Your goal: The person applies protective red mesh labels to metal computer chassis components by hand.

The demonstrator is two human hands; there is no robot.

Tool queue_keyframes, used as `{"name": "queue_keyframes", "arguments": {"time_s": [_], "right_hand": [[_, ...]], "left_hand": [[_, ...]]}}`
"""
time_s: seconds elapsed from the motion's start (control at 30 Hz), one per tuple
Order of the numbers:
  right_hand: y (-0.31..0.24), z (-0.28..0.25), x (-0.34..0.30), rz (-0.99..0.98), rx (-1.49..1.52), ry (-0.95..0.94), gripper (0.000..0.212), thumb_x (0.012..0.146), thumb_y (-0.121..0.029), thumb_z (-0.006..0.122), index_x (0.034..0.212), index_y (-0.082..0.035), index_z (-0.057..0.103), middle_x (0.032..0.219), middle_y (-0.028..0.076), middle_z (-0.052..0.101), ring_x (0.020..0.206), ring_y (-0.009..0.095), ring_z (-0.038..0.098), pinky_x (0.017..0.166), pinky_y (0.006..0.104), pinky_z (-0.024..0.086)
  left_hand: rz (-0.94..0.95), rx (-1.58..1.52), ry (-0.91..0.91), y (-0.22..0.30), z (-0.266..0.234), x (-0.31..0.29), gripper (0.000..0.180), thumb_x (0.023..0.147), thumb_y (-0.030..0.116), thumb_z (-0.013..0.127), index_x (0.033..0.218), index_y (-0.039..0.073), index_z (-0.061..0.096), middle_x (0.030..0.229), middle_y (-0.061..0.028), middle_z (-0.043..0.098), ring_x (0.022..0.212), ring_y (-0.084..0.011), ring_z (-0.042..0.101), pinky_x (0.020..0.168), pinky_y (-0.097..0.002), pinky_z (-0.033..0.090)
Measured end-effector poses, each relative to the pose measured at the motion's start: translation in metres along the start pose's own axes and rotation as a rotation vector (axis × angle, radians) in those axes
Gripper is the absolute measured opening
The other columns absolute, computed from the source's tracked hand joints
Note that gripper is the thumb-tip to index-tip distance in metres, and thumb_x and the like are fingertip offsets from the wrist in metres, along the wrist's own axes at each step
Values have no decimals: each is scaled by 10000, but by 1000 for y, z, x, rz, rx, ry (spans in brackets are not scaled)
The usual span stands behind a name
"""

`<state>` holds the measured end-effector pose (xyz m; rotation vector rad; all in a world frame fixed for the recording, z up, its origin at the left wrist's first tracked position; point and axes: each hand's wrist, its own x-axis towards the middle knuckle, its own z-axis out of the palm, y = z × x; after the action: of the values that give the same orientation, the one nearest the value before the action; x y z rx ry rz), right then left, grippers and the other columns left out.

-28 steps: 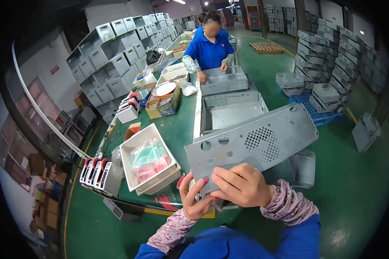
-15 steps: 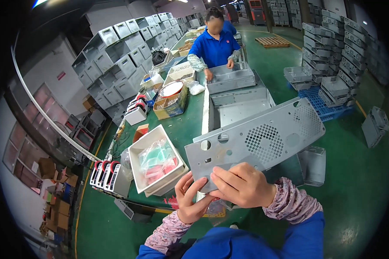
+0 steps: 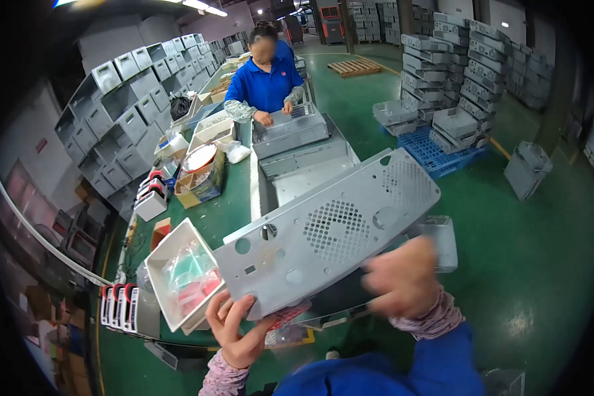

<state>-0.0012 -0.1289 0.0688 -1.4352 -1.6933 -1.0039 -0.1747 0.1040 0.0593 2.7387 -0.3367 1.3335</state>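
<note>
A grey sheet-metal panel (image 3: 290,264) with a round patch of punched holes, a second perforated patch and several round cutouts is tilted up before me. My left hand (image 3: 234,327) is closed on its lower left corner, fingers around the edge. Something red and net-like (image 3: 287,315) shows just under the panel beside that hand. My right hand (image 3: 402,280), smeared by motion, is beside the panel's lower right edge; whether it touches the panel or holds anything cannot be made out.
Left of the panel, a white bin (image 3: 178,277) holds bagged green and red pieces. An open metal case (image 3: 310,171) lies behind the panel. Across the bench, a co-worker (image 3: 267,86) handles another metal case (image 3: 294,135). Stacked cases (image 3: 485,79) stand at right near a blue pallet (image 3: 435,152).
My right hand has left the panel's lower left part and moved right. My left hand keeps its grip. The whole view has shifted, so the surroundings appear farther left.
</note>
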Motion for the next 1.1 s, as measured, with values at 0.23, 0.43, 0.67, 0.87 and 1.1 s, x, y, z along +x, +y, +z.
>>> {"name": "queue_keyframes", "arguments": {"time_s": [0.23,0.43,0.67,0.87,1.1], "right_hand": [[157,8,-145,1231,694,970,290,906,-247,390,921,3,536,894,94,549,822,137,476,716,274,379],[189,84,-97,1465,1304,722,307,904,-262,417,775,-11,539,733,39,525,663,86,450,590,247,351],[158,61,-78,1366,1191,238,362,901,-270,436,641,-29,507,600,-17,463,540,53,382,487,240,287],[164,36,-46,1341,917,-17,440,899,-277,453,526,-45,479,486,-65,410,434,25,324,398,233,231],[83,71,14,802,0,-548,487,851,-356,472,498,-26,530,475,168,445,395,320,423,411,407,298]], "left_hand": [[-34,8,80,-3,25,8,243,573,10,649,776,140,625,1128,-123,476,1067,-434,403,752,-419,506],[-648,-310,290,14,44,-28,199,591,-17,704,749,62,614,1261,-182,339,1105,-391,441,848,-436,450],[-567,-292,449,21,52,-6,138,652,-48,665,752,34,616,1306,-188,292,1146,-347,420,905,-397,398],[-734,-570,515,-13,60,-86,50,719,14,643,762,11,617,1359,-176,263,1200,-325,370,942,-401,353],[-924,-578,203,19,46,-193,47,759,-20,573,794,-12,603,1063,-165,563,1025,-284,536,807,-337,450]]}}
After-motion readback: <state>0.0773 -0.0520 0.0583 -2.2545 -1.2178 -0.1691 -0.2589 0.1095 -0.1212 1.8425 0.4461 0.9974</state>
